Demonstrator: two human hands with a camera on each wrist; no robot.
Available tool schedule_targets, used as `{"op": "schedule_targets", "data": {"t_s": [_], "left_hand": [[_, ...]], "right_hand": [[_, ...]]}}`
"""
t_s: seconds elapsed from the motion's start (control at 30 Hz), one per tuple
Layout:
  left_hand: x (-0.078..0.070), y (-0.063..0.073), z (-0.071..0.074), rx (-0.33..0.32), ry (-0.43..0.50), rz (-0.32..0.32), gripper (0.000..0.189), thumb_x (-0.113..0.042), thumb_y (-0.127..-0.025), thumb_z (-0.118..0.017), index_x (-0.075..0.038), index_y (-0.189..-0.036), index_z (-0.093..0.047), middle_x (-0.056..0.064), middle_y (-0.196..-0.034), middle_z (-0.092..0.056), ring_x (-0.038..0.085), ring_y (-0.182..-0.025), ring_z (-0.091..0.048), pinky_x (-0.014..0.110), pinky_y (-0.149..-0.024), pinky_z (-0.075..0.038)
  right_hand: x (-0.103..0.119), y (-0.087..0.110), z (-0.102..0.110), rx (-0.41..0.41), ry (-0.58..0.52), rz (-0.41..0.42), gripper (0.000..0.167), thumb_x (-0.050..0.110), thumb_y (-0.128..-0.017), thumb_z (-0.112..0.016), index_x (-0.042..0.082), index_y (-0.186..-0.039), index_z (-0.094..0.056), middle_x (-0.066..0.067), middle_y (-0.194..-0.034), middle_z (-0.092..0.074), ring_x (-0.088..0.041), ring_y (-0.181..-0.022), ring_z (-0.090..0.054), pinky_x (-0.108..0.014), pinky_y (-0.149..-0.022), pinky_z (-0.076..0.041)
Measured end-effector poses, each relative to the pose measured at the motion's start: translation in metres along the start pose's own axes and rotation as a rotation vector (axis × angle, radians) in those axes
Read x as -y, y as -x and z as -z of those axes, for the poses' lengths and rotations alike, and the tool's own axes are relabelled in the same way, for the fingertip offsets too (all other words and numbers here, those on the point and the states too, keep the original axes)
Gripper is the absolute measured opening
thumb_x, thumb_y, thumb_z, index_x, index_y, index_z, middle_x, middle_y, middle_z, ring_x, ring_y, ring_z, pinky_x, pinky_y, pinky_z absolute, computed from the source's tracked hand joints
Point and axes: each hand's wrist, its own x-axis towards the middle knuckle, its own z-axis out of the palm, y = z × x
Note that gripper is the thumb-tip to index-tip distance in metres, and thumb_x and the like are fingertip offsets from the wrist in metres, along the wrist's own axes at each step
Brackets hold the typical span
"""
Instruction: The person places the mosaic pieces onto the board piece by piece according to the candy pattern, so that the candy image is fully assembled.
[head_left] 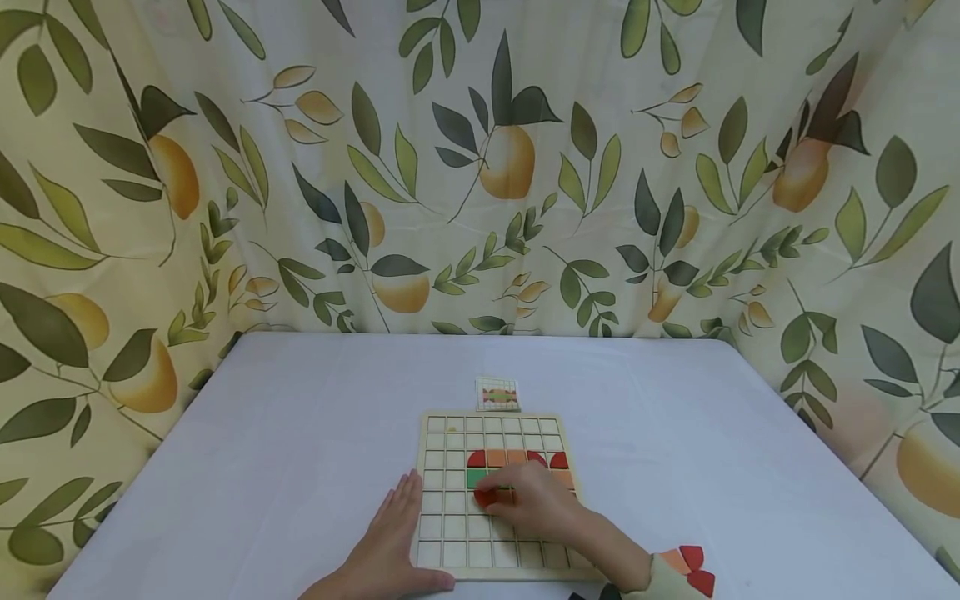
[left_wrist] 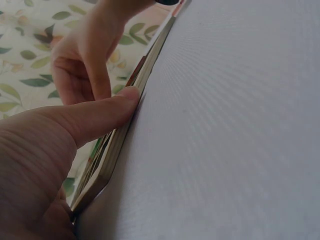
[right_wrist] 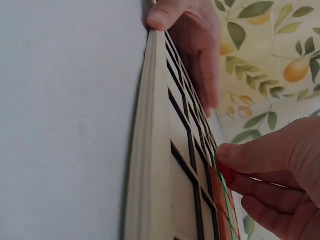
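A pale wooden grid board [head_left: 454, 528] lies on the white table. My left hand [head_left: 390, 542] rests along its left side with fingers straight, the thumb by the near left corner; in the left wrist view that thumb [left_wrist: 107, 112] presses on the board's edge. Over the middle of the grid, my right hand [head_left: 536, 500] pinches a red round-edged tile [head_left: 483, 497] between thumb and fingers, just below a green tile [head_left: 476, 477]. Orange tiles [head_left: 496, 458] and red rounded ones [head_left: 558, 460] fill cells in the row above. The right hand hides part of the tiled rows.
Behind the board lies a small pattern card [head_left: 498, 394] with a red, orange and green design. Loose red tiles [head_left: 701, 582] and an orange tile [head_left: 675, 561] lie right of the board, near the right sleeve [head_left: 663, 579]. A leaf-and-fruit curtain [head_left: 465, 225] hangs around the table.
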Motion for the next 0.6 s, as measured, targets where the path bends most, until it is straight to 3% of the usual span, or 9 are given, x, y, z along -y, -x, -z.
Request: {"op": "schedule_targets", "data": {"t_s": [0.2,0.6], "left_hand": [[0.0004,0.0,0.0,-0.002,0.003,-0.012,0.128,-0.064,-0.06,-0.073,0.009,-0.143,-0.009,0.024,-0.149,-0.008,0.036,-0.137,-0.002,0.056,-0.106,-0.006],[0.0009,-0.0003,-0.0006,-0.002,0.018,0.01,0.129,-0.064,-0.058,-0.074,0.009,-0.143,-0.009,0.023,-0.15,-0.007,0.035,-0.137,-0.001,0.055,-0.106,-0.005]], "right_hand": [[-0.0004,-0.0019,-0.0036,0.021,-0.031,-0.032,0.022,0.008,-0.08,-0.071,0.009,-0.102,-0.071,0.01,-0.096,-0.066,-0.004,-0.09,-0.058,-0.021,-0.077,-0.049],[-0.0023,-0.0034,-0.0076,0.004,-0.012,-0.008,0.021,0.007,-0.08,-0.071,0.007,-0.102,-0.071,0.006,-0.098,-0.067,-0.005,-0.091,-0.059,-0.021,-0.076,-0.049]]}}
